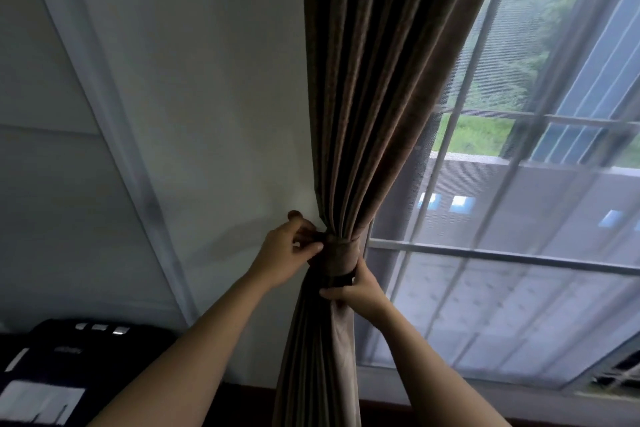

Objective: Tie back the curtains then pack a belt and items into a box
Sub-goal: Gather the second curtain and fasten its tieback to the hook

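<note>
Reaching up from the bottom of the view, the person's two bare forearms rise towards a gathered curtain. Low on the left, nearest of all, lies a dark object (69,357) with pale labels and silver parts; I cannot tell what it is.

The right hand (356,289) is wrapped round the bunched brown curtain (374,97) just below its narrowest point, fingers curled into the folds and over a dark strip there. The left hand (291,250) sits a little higher, on the wall side of the bundle, with thumb and fingertips pinched together on the end of the tieback band (341,255).

That band runs crosswise round the curtain, whose folds hang top to bottom and fan out above and below it. A small dark hook (295,215) juts from the pale wall (207,97) just above the left hand's knuckles, close but not visibly touching. The left hand is much the nearer of the two to it, so fastening likely means lifting the band's end slightly up and towards the wall while the right hand steadies the bundle.

Beyond the curtain, to the right, a barred window (519,253) shows greenery and a building through what looks like sheer netting. No belt or box is in view.
</note>
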Demonstrator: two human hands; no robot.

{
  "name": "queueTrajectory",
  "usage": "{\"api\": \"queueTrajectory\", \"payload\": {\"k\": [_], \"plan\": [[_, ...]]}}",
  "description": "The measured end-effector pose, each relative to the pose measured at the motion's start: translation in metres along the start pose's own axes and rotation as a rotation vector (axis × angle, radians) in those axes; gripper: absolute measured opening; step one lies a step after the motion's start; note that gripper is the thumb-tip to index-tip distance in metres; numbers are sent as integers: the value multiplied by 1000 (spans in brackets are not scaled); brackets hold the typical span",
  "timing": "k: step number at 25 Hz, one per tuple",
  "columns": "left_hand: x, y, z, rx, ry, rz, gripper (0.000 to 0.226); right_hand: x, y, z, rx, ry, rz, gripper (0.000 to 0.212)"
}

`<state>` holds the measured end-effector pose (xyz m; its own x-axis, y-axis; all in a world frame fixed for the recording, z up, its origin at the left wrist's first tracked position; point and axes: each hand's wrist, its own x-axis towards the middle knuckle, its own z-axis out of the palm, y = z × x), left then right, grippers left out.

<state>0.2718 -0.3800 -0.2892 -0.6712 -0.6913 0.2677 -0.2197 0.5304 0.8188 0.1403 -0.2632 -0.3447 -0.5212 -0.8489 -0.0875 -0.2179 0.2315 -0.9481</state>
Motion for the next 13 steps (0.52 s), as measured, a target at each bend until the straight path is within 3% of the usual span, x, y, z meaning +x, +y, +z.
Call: {"api": "queueTrajectory", "payload": {"k": [2,5,7,10,13], "plan": [[-15,-15,10,-107,141,-145,14,-1,-2,-7,-33,-58,30,81],[-34,-39,23,-83,-62,-314,26,-2,2,-9,-48,-69,4,69],[-39,-43,31,-61,-188,-295,30,-4,5,-9,-105,-40,-41,58],[-39,-38,44,30,-208,-212,18,1,4,-16,-216,17,-54,44],[-41,-32,58,120,-208,-183,19,10,-2,-26,-319,-13,-25,47]]}}
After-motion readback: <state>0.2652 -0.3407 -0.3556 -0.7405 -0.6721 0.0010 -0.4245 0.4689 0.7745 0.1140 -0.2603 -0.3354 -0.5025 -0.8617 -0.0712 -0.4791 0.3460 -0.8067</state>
